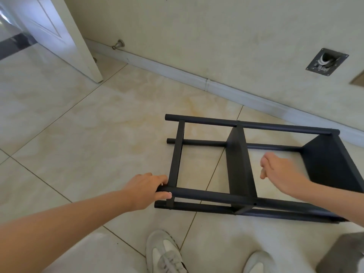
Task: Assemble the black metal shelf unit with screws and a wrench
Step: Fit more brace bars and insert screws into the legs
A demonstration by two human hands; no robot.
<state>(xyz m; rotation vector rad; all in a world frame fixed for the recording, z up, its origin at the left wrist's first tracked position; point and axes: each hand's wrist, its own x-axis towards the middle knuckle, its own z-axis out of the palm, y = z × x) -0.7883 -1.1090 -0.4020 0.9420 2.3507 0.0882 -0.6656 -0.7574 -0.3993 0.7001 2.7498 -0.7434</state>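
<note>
The black metal shelf unit (238, 164) lies on its side on the tiled floor, with round posts running left to right and flat shelf panels standing across them. My left hand (146, 189) is wrapped around the left end of the near upper post. My right hand (279, 170) hovers above the frame between the middle panel and the right panel, fingers loosely curled, holding nothing that I can see. No screws or wrench are visible.
A wall with a white baseboard (197, 77) runs close behind the shelf. An open white door (65, 36) stands at the far left. A metal wall box (327, 62) is at upper right. My two white shoes (165, 253) are below, and a grey object (342, 253) lies at the lower right.
</note>
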